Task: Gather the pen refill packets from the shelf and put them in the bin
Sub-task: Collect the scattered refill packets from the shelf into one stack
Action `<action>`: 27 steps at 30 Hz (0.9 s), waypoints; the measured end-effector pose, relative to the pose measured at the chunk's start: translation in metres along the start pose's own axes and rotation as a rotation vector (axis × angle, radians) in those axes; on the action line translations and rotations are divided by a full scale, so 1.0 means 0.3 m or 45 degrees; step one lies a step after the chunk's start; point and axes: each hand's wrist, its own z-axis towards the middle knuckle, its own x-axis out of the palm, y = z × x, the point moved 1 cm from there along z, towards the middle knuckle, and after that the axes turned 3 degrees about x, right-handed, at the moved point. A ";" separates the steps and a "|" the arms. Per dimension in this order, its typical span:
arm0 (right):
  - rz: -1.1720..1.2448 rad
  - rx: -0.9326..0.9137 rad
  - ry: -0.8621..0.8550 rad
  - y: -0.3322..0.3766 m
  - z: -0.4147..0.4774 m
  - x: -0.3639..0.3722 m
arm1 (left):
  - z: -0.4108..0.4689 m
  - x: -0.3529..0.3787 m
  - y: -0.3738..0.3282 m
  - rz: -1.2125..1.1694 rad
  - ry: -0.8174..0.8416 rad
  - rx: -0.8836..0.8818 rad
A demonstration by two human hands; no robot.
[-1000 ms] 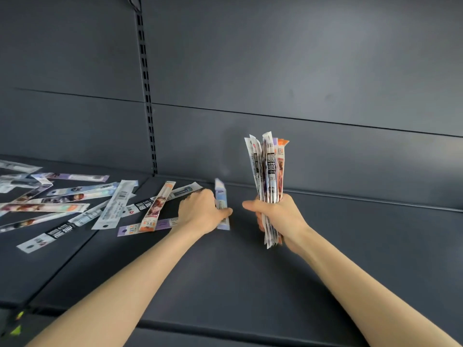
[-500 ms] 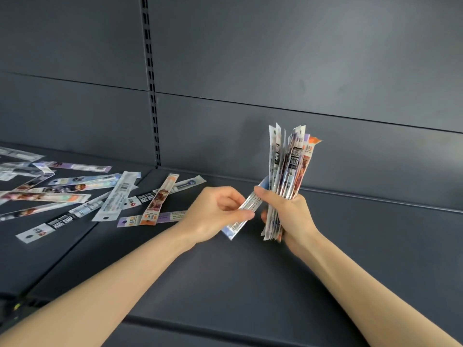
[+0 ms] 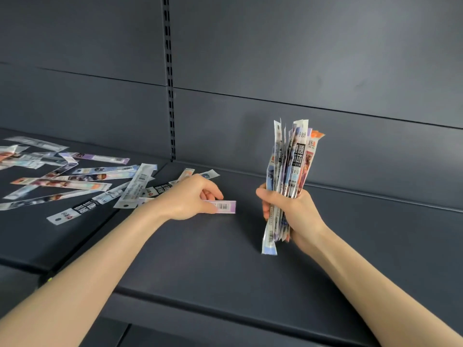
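Note:
My right hand (image 3: 293, 211) grips an upright bundle of pen refill packets (image 3: 290, 166) above the dark shelf. My left hand (image 3: 193, 196) pinches the end of a purple packet with a barcode (image 3: 224, 207), which lies low over the shelf just left of the bundle. Several more loose packets (image 3: 75, 181) lie scattered flat on the shelf to the left, some under my left hand. No bin is in view.
The dark grey shelf board (image 3: 225, 259) runs from the front edge to the back panel. A slotted upright rail (image 3: 170, 96) divides the back wall. A seam splits the left and right shelf boards.
My left hand passed a blue packet into the right hand's bundle, then moved back left and down and took hold of a purple packet on the shelf. The bundle stays upright.

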 end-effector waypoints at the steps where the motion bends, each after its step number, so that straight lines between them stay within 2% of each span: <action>1: -0.012 -0.003 0.012 0.003 -0.004 0.008 | 0.001 -0.014 -0.008 -0.080 -0.034 0.028; 5: -0.032 0.016 0.071 0.020 -0.015 0.051 | -0.022 -0.106 -0.053 -0.588 -0.328 0.125; 8: -0.006 0.003 0.087 0.033 -0.002 0.106 | -0.036 -0.177 -0.049 -0.797 -0.508 0.163; 14: 0.097 -0.016 0.125 0.067 0.062 0.283 | -0.047 -0.277 0.092 -1.253 -0.888 0.068; 16: 0.230 -0.007 0.039 0.073 0.097 0.360 | -0.049 -0.287 0.141 -1.390 -0.876 0.029; 18: 0.364 -0.002 -0.078 0.078 0.139 0.429 | -0.058 -0.275 0.178 -1.495 -0.728 -0.020; 20: 0.412 -0.007 -0.175 0.086 0.168 0.481 | -0.064 -0.253 0.210 -1.382 -0.535 -0.062; 24: 0.277 -0.066 -0.391 0.091 0.190 0.520 | -0.053 -0.238 0.267 -0.863 -0.160 0.031; 27: -0.018 -0.174 -0.568 0.081 0.194 0.502 | -0.019 -0.233 0.306 -0.434 -0.129 0.097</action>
